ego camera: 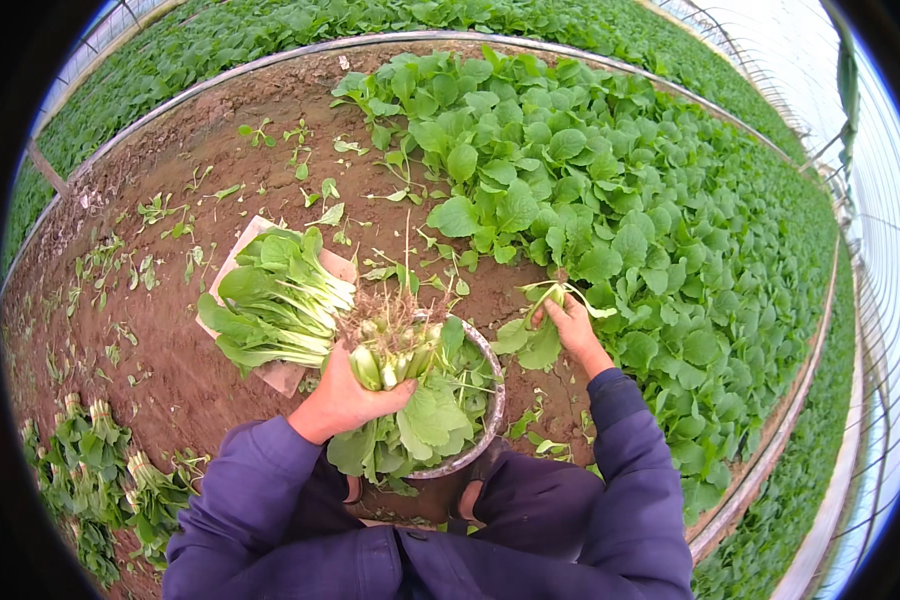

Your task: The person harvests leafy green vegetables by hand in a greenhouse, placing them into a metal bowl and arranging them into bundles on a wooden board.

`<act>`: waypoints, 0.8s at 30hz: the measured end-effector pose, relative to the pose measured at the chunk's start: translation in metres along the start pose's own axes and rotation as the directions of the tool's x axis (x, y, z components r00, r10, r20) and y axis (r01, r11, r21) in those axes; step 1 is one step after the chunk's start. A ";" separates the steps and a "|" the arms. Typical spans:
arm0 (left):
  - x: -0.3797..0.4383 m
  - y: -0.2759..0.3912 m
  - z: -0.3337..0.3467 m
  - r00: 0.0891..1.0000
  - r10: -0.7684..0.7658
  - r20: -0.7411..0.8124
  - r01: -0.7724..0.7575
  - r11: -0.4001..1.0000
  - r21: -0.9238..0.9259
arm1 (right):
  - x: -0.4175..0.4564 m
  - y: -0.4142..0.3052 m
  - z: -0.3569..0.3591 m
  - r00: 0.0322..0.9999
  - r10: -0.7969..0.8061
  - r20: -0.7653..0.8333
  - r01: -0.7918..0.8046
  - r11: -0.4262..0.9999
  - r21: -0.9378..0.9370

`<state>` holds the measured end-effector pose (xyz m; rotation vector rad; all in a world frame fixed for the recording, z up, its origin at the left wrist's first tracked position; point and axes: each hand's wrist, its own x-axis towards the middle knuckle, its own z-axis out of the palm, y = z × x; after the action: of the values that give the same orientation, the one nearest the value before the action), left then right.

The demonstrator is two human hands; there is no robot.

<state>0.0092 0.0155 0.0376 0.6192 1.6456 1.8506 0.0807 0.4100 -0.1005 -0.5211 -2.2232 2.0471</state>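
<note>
My left hand (pixel 360 397) is closed around a thick bunch of leafy greens (pixel 427 412), its pale stems and soil-covered roots pointing away from me and its leaves hanging over a round tub (pixel 497 401). Further right, my right hand (pixel 568 330) grips a small leafy green plant (pixel 541 337), roots up and leaves drooping, beside the edge of the growing greens. Left of the tub, a pile of greens (pixel 274 292) lies on a pale flat board (pixel 225 274), stems towards my left hand. The tub stands between my legs, partly hidden by the bunch.
A dense bed of growing greens (pixel 645 225) fills the right side. Loose leaves and seedlings (pixel 157 210) litter the brown soil (pixel 180 300). Several tied bunches (pixel 97 442) lie at lower left. A pale curved border (pixel 420 35) runs along the far side; greenhouse plastic (pixel 817 67) rises at upper right.
</note>
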 end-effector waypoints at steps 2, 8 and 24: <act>-0.001 0.001 0.000 1.000 -0.014 -0.012 0.014 0.999 0.034 | -0.011 -0.038 0.015 1.000 0.019 -0.013 -0.017 0.997 0.081; 0.006 0.003 0.000 0.998 0.038 0.054 -0.030 0.990 -0.137 | -0.056 -0.117 0.052 0.993 -0.114 -0.039 0.120 0.964 0.235; -0.011 0.001 -0.024 0.994 0.066 0.088 -0.050 0.985 -0.167 | -0.105 -0.155 0.098 0.952 -0.230 -0.204 0.303 0.807 0.507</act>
<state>0.0008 -0.0093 0.0355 0.6774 1.4125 1.9456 0.1213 0.2771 0.0587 -0.2569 -1.4445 2.2532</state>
